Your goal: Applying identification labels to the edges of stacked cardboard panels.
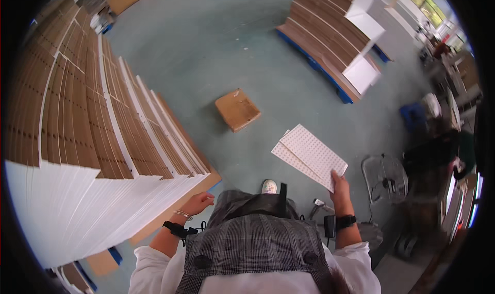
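On my remote feed, the left hand (200,203) hangs loosely bent near the stack (67,206); how far its fingers open I cannot tell. I see the right hand (340,188) pinching dotted sheets (312,152) above the floor (201,52), thumb on top

Lower sheet (294,159) largely covered by upper sheet (315,152); printed marks on both too small to be told. Right grip (339,188) partly hidden beneath sheets. Shoe (269,186) partly covered by apron (252,242). Left board stack (77,113) cut off by dark rim, far board stack (322,21) by top edge. Clutter (438,162) at right blurred.
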### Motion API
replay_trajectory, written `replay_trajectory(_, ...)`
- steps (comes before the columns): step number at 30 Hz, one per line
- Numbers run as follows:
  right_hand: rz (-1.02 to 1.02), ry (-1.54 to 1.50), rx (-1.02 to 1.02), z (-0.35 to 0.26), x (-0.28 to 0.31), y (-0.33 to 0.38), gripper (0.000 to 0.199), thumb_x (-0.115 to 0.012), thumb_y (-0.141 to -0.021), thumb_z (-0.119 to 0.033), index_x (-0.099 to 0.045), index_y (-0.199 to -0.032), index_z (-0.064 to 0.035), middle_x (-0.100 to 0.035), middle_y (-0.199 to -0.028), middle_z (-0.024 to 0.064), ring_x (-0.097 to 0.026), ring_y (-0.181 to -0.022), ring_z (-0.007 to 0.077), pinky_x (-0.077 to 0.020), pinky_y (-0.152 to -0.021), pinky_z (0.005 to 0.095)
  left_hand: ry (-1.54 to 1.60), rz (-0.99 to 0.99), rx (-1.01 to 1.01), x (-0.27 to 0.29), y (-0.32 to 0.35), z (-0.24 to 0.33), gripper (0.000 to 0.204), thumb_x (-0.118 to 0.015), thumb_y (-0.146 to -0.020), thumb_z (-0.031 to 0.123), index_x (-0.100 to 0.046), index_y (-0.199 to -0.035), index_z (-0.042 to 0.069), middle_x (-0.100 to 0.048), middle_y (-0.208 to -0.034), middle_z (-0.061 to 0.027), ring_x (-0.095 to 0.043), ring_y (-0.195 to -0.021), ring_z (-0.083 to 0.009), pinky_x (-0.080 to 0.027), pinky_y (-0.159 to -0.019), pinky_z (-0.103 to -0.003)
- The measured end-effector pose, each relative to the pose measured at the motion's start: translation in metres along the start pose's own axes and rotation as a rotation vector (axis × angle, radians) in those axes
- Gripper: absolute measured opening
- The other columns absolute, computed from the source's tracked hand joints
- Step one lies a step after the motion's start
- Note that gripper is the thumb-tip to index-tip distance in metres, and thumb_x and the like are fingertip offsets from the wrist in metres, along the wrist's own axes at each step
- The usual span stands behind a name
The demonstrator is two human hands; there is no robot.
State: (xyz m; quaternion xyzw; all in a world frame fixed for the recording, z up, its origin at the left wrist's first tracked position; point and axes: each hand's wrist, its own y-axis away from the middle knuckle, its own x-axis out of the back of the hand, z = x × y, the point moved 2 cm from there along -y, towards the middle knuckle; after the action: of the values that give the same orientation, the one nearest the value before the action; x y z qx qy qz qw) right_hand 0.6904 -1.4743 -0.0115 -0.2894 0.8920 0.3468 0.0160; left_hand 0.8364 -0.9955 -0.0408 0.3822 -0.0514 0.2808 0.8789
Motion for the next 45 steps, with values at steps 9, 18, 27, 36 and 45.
replay_trajectory(9, -0.345, 0.237, -0.096, -0.063, -0.171, -0.186, 0.026, -0.051, -0.087, -0.013, -0.047, -0.109, -0.0009, -0.059, -0.1, 0.0103, -0.06, -0.086, 0.0177, -0.0497, -0.072, 0.0302, 0.32, 0.188, 0.125, 0.012, -0.034, 0.013, 0.026, -0.049, -0.089, 0.021, -0.054, -0.107, 0.003, -0.062, -0.097, -0.0081, -0.059, -0.09, -0.0162, -0.046, -0.079, -0.028)
replay_trajectory(18, -0.337, 0.374, -0.233, -0.102, -0.254, -0.263, 0.021, -0.049, -0.087, -0.015, -0.05, -0.107, -0.0081, -0.06, -0.095, 0.0054, -0.059, -0.085, 0.0163, -0.0481, -0.069, 0.0298, 0.436, 0.285, 0.209, 0.043, -0.087, 0.066, 0.031, -0.05, -0.087, 0.024, -0.053, -0.11, 0.004, -0.062, -0.1, -0.0086, -0.056, -0.099, -0.0182, -0.043, -0.086, -0.029)
replay_trajectory(27, -0.671, 0.633, -0.255, -0.086, -0.422, -0.297, 0.024, -0.048, -0.088, -0.023, -0.049, -0.107, -0.0091, -0.058, -0.096, 0.004, -0.056, -0.082, 0.0151, -0.0451, -0.069, 0.03, 0.608, 0.617, 0.405, 0.009, -0.06, 0.057, 0.029, -0.053, -0.084, 0.024, -0.055, -0.107, 0.006, -0.062, -0.097, -0.0116, -0.059, -0.093, -0.0219, -0.045, -0.082, -0.03)
replay_trajectory(36, -0.824, 0.768, -0.404, -0.045, -0.514, -0.33, 0.033, -0.049, -0.087, -0.023, -0.045, -0.116, -0.0099, -0.057, -0.101, 0.0037, -0.057, -0.085, 0.017, -0.0454, -0.067, 0.029, 0.731, 0.62, 0.448, 0.013, -0.099, 0.09, 0.034, -0.055, -0.082, 0.03, -0.056, -0.108, 0.008, -0.063, -0.094, -0.0115, -0.059, -0.09, -0.0238, -0.045, -0.082, -0.033)
replay_trajectory(45, -1.001, 0.95, -0.402, -0.003, -0.606, -0.407, 0.037, -0.049, -0.088, -0.017, -0.041, -0.117, 0.004, -0.056, -0.107, 0.0119, -0.056, -0.096, 0.0216, -0.0462, -0.081, 0.0302, 0.456, 0.669, 0.209, 0.016, -0.245, 0.11, 0.026, -0.048, -0.074, 0.01, -0.056, -0.095, -0.002, -0.059, -0.092, -0.0221, -0.055, -0.089, -0.0381, -0.045, -0.079, -0.039)
